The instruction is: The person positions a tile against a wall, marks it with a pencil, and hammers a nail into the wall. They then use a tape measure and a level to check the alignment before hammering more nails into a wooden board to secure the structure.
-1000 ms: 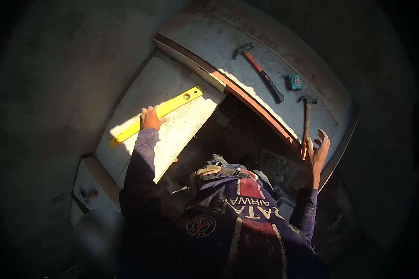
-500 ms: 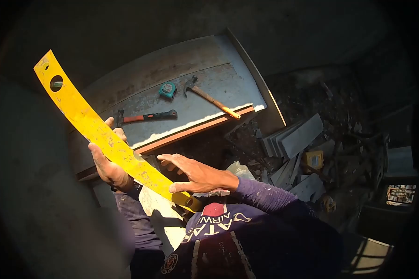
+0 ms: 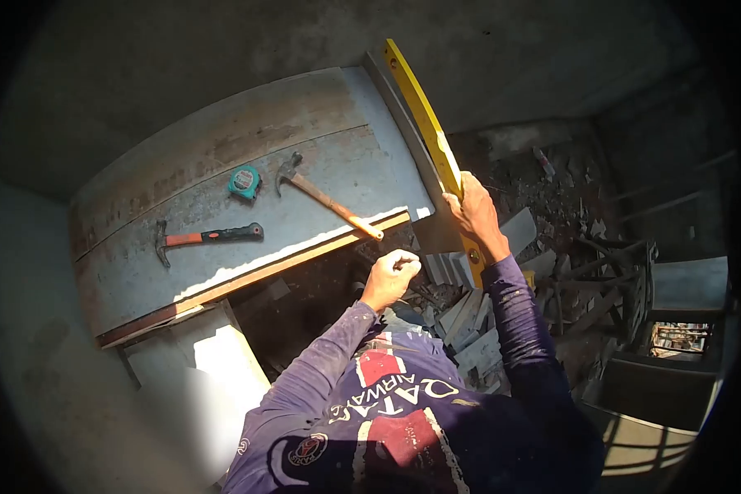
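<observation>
A long yellow spirit level (image 3: 425,111) stands tilted along the right end of the workbench, its far end reaching past the upright side board (image 3: 399,111). My right hand (image 3: 474,218) is wrapped around its lower half. My left hand (image 3: 389,278) hovers in front of the bench's near edge, fingers curled in toward the thumb, with nothing showing in them. On the bench top (image 3: 210,198) lie a wooden-handled claw hammer (image 3: 329,198), a teal tape measure (image 3: 244,183) and a hammer with an orange and black grip (image 3: 210,236).
Broken boards and rubble (image 3: 469,329) cover the floor to the right of the bench. Farther right stands a tangle of dark wooden pieces (image 3: 601,288). A sunlit pale panel (image 3: 222,362) is under the bench's near left side. Bare walls surround the area.
The spirit level has swung from the left across to the bench's right end. My left hand has let go of it, and my right hand now grips it. The view has shifted too.
</observation>
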